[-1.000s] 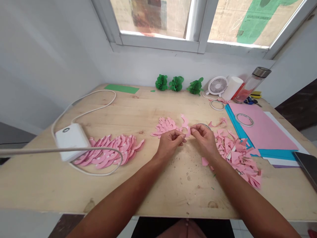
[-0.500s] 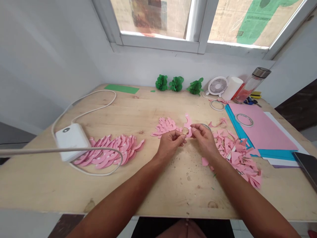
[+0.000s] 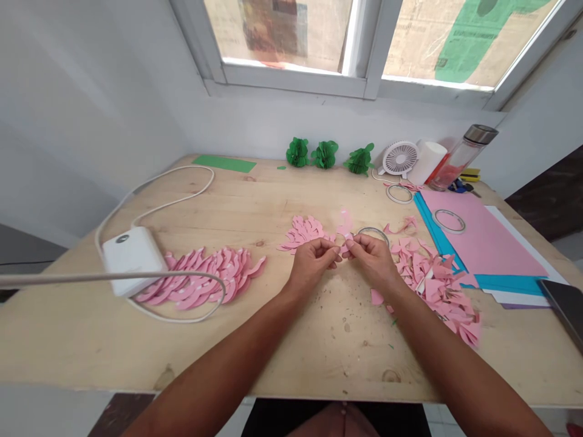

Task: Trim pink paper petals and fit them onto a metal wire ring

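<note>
Pink paper strip [image 3: 345, 220], I see, reaches forward from the fingertips, pinched by left hand [image 3: 312, 258] and right hand [image 3: 372, 258]; curved pieces [image 3: 239, 264] left of them look done, scraps [image 3: 441, 291] lie rightward, this one seems unfinished.

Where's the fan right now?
In the head view, the fan stands at the table's back right, between the rightmost green pompom and the white cylinder.
</note>
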`<move>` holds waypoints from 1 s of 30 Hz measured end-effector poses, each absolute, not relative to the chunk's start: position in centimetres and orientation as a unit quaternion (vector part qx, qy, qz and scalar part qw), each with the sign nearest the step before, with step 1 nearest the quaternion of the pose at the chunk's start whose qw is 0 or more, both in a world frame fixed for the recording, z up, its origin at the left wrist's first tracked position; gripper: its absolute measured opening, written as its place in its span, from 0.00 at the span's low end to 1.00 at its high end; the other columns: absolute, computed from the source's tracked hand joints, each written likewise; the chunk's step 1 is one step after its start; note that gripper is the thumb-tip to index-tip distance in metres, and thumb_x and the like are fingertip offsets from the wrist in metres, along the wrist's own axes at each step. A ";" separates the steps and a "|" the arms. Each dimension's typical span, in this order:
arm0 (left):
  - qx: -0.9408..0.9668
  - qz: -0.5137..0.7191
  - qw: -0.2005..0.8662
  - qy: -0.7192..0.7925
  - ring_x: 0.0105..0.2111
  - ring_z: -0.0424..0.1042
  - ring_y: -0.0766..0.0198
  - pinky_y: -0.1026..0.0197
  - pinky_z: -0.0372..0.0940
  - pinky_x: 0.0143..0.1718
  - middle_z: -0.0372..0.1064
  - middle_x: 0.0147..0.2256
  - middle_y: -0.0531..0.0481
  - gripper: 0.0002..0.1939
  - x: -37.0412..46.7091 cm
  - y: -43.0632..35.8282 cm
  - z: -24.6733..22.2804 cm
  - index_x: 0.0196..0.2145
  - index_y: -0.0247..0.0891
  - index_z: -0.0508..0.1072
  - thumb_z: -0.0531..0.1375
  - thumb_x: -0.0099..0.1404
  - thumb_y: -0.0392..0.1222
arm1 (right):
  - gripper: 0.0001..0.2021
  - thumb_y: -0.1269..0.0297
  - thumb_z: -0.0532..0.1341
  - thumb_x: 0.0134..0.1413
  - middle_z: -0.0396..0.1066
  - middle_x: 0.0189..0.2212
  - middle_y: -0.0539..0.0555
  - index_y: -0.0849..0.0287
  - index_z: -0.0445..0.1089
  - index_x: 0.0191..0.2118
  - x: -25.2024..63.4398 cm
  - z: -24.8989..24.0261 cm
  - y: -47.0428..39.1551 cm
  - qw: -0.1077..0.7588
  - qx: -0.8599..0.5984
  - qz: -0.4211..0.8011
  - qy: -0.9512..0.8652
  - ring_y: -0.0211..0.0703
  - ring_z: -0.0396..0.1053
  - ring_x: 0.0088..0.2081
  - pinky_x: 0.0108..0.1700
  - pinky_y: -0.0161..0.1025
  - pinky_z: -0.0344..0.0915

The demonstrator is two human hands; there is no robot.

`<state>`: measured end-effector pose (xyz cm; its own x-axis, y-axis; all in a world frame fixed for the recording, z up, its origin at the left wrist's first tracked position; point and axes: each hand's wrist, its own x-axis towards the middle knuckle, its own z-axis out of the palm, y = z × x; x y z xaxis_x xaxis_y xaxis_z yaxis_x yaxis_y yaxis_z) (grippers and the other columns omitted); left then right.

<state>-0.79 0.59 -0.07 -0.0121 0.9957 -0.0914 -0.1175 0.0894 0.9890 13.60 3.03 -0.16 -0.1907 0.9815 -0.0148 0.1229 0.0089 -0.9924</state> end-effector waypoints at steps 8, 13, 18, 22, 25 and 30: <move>0.429 0.511 0.568 0.482 0.21 0.66 0.69 0.65 0.61 0.25 0.69 0.22 0.52 0.10 -0.7 0.7 0.0 0.29 0.34 0.71 0.62 0.50 0.43 | 0.17 0.49 0.61 0.45 0.70 0.21 0.50 0.60 0.69 0.27 13.4 0.2 3.0 0.416 -0.483 0.501 -0.585 0.37 0.66 0.24 0.26 0.33 0.59; 0.432 0.517 0.569 0.472 0.20 0.66 0.70 0.65 0.62 0.24 0.68 0.22 0.53 0.11 -0.6 0.8 -0.2 0.31 0.34 0.71 0.63 0.50 0.43 | 0.16 0.49 0.61 0.45 0.69 0.20 0.50 0.59 0.68 0.25 13.4 0.2 3.0 0.422 -0.488 0.495 -0.582 0.37 0.65 0.23 0.25 0.33 0.58; 0.431 0.517 0.567 0.475 0.19 0.66 0.69 0.65 0.61 0.23 0.68 0.22 0.52 0.11 -0.6 0.8 -0.3 0.32 0.34 0.70 0.62 0.51 0.43 | 0.17 0.48 0.60 0.45 0.68 0.19 0.49 0.59 0.67 0.25 13.5 0.2 2.9 0.422 -0.499 0.480 -0.586 0.37 0.65 0.22 0.24 0.33 0.57; 0.431 0.515 0.576 0.465 0.20 0.65 0.70 0.66 0.61 0.24 0.68 0.21 0.53 0.12 -0.6 0.7 -0.2 0.32 0.34 0.70 0.63 0.50 0.43 | 0.17 0.48 0.61 0.45 0.67 0.19 0.49 0.59 0.66 0.24 13.5 0.2 2.9 0.422 -0.500 0.481 -0.585 0.36 0.63 0.21 0.23 0.33 0.56; 0.442 0.511 0.579 0.457 0.20 0.64 0.71 0.66 0.61 0.25 0.66 0.21 0.55 0.13 -0.5 0.6 -0.2 0.33 0.34 0.70 0.63 0.50 0.43 | 0.17 0.49 0.61 0.45 0.65 0.18 0.48 0.60 0.66 0.24 13.4 0.0 2.9 0.418 -0.487 0.492 -0.588 0.34 0.60 0.20 0.22 0.32 0.53; 0.466 0.506 0.566 0.454 0.21 0.65 0.71 0.66 0.61 0.25 0.66 0.21 0.55 0.12 -0.4 0.6 -0.5 0.33 0.35 0.70 0.63 0.50 0.42 | 0.17 0.48 0.61 0.45 0.61 0.17 0.47 0.59 0.65 0.23 13.4 -0.2 2.9 0.415 -0.486 0.488 -0.595 0.33 0.56 0.19 0.20 0.32 0.51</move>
<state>-0.42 0.59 -0.52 0.0761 0.9962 -0.0417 -0.1505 0.0528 0.9872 13.38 2.88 -0.22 -0.1839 0.9827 0.0204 0.1732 0.0528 -0.9835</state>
